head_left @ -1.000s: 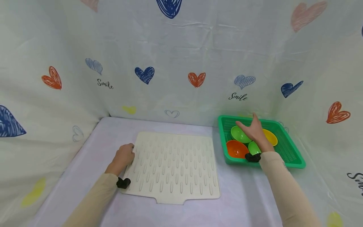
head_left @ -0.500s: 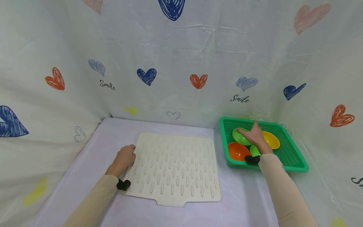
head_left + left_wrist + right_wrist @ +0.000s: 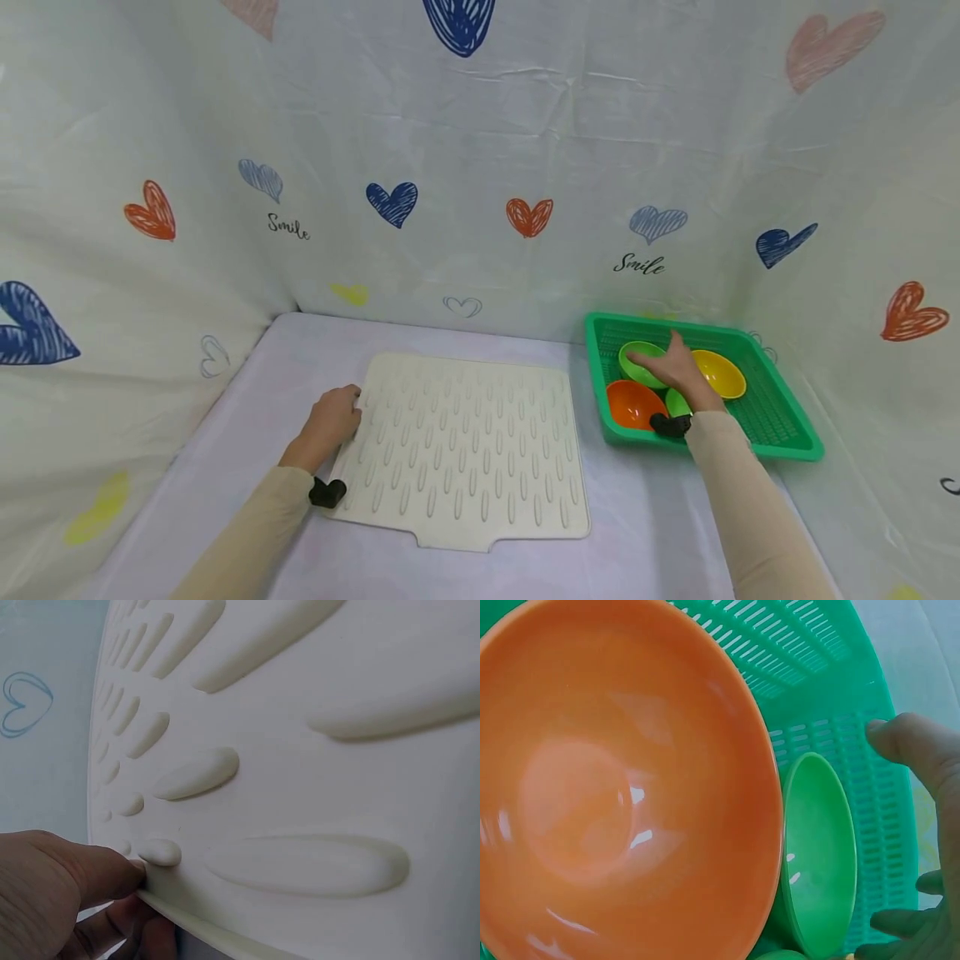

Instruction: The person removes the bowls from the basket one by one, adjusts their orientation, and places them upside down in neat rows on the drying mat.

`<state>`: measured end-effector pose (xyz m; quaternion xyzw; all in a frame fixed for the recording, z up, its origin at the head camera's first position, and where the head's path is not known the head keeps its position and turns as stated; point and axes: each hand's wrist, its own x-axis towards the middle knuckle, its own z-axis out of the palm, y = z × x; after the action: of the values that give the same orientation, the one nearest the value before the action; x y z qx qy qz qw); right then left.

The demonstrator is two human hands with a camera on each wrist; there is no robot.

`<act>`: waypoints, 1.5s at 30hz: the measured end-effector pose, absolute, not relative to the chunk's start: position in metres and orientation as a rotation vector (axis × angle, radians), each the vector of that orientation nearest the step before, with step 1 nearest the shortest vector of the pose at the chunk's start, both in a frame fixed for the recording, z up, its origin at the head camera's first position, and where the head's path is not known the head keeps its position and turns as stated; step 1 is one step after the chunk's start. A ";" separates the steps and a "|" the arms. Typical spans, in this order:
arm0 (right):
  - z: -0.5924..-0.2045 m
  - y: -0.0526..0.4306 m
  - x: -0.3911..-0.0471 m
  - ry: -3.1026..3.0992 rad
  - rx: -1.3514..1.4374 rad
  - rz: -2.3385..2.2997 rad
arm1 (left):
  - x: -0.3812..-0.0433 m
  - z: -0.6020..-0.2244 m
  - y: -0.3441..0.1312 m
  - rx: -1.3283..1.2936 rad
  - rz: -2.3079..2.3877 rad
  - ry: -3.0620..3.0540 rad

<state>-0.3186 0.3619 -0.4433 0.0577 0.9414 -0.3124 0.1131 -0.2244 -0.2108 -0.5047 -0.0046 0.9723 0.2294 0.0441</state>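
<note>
The right hand [image 3: 682,371] is over the green basket [image 3: 761,412], thumb and fingers spread apart, gripping nothing; the far green bowl [image 3: 633,373] lies below it and slightly left, in the basket's far left part. The right wrist view shows a gap between thumb and bowl. This hand is much the nearer one: the left hand [image 3: 327,425] is well away to the left, pinching the left edge of the white ridged board [image 3: 465,450] between thumb and fingers. The orange bowl [image 3: 630,404] sits on the near side, the near green bowl [image 3: 677,403] is partly hidden by the right wrist, and the yellow bowl [image 3: 722,375] is to the right. The basket's long axis runs left to right, mesh showing at its right end; its far rim stands just beside the hanging cloth [image 3: 480,262], and a strip of worktop [image 3: 637,508] separates it from the board
</note>
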 end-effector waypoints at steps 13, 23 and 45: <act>-0.450 0.363 -0.324 2.723 0.101 -0.782 | -0.222 -0.507 -0.210 -0.023 0.701 2.987; -0.453 0.362 -0.327 2.714 0.077 -0.680 | -0.223 -0.509 -0.210 -0.014 0.689 2.998; -0.447 0.359 -0.326 2.765 0.069 -0.560 | -0.223 -0.509 -0.210 0.001 0.671 3.006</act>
<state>-0.3263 0.3589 -0.4472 0.0243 0.9673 -0.1958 0.1592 -0.2228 -0.2104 -0.5095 0.0002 0.9755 0.2176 0.0309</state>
